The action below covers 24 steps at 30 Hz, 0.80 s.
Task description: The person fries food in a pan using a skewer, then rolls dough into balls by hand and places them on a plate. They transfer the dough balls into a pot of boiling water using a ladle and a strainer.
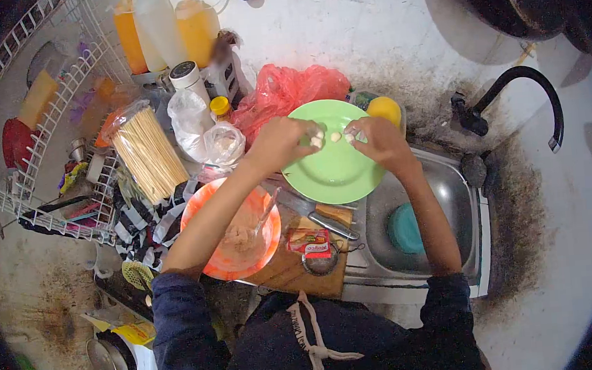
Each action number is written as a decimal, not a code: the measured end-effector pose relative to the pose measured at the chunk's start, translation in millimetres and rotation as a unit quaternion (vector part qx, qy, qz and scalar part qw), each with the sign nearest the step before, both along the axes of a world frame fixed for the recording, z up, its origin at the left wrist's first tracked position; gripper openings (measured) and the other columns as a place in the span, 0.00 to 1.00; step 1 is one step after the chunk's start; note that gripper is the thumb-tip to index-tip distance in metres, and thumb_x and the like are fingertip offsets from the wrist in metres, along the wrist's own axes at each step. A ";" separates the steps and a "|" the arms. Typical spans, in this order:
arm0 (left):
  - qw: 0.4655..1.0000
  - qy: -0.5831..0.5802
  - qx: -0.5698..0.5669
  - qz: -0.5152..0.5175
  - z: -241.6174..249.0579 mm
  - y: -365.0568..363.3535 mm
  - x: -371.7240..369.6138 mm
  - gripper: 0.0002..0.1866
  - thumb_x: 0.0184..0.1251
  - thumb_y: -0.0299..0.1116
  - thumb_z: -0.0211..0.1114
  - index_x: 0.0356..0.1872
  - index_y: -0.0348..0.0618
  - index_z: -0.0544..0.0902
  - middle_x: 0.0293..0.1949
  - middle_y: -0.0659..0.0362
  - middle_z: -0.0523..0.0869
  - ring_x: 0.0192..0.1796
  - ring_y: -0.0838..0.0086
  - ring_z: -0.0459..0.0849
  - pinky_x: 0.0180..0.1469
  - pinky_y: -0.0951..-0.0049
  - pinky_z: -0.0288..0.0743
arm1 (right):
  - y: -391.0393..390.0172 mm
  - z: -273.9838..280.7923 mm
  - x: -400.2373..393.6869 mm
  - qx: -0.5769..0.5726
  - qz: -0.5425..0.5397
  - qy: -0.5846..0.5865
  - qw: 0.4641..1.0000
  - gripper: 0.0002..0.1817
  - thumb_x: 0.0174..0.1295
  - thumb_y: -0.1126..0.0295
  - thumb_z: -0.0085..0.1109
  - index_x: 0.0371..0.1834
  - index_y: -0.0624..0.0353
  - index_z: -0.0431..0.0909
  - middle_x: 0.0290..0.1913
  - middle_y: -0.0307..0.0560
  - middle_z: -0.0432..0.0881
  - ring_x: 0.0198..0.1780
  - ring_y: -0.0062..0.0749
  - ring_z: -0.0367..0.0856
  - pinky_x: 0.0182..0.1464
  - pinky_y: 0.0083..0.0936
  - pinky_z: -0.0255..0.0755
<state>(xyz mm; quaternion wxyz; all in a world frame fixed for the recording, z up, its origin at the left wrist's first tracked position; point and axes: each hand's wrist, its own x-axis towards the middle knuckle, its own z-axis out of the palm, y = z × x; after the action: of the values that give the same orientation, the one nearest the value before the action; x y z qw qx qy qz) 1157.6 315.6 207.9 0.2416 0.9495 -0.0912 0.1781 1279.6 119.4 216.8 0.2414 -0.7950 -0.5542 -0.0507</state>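
Note:
A light green plate (337, 178) sits at the sink's left edge, with one small whitish piece (336, 136), looking like a peeled garlic clove, on it. My left hand (284, 143) is over the plate's left side, fingertips closed on similar white garlic cloves (317, 140). Over the right side, my right hand (382, 142) pinches another white clove (353, 136). An orange-and-white bowl (272, 239) with a pinkish-brown mixture and a spoon is below my left forearm. The knife (334, 225) lies on the wooden cutting board (296, 275).
A steel sink (442, 187) holds a teal bowl (405, 228), under a black faucet (510, 84). Behind the plate are a red plastic bag (295, 87) and a yellow round thing (384, 110). Skewers (147, 155), bottles (197, 33) and a wire rack (60, 99) crowd the left.

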 end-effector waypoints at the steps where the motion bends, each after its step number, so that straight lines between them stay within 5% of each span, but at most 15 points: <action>1: 0.999 -0.013 0.039 0.025 0.8 2.9 2.2 0.11 0.47 0.38 0.64 0.33 0.49 0.82 0.30 0.56 0.82 0.35 0.62 0.80 0.38 0.62 0.71 | 0.3 -2.0 1.8 0.000 0.005 -0.012 1.000 0.12 0.47 0.66 0.56 0.32 0.61 0.78 0.30 0.55 0.78 0.34 0.48 0.76 0.38 0.36 0.68; 11: 0.971 -0.090 0.214 0.058 -10.3 11.5 7.3 0.10 0.49 0.39 0.63 0.35 0.56 0.83 0.32 0.64 0.82 0.36 0.72 0.80 0.40 0.65 0.64 | -3.7 -10.8 1.0 -0.016 -0.029 -0.070 0.997 0.13 0.45 0.65 0.56 0.34 0.57 0.79 0.32 0.50 0.77 0.35 0.46 0.76 0.39 0.38 0.69; 24: 0.980 -0.066 0.184 0.035 -6.9 14.3 5.5 0.12 0.49 0.41 0.63 0.36 0.55 0.82 0.35 0.64 0.81 0.41 0.72 0.78 0.44 0.65 0.63 | -0.7 6.0 -9.5 -0.105 -0.049 0.007 0.993 0.19 0.45 0.68 0.56 0.43 0.59 0.74 0.39 0.52 0.78 0.41 0.45 0.76 0.43 0.33 0.70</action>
<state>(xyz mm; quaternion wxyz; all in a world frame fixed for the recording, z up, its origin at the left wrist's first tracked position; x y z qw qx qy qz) 1163.1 329.9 201.0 0.0501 0.9664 -0.1048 0.2293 1270.1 118.7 222.7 0.1575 -0.8427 -0.5148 0.0015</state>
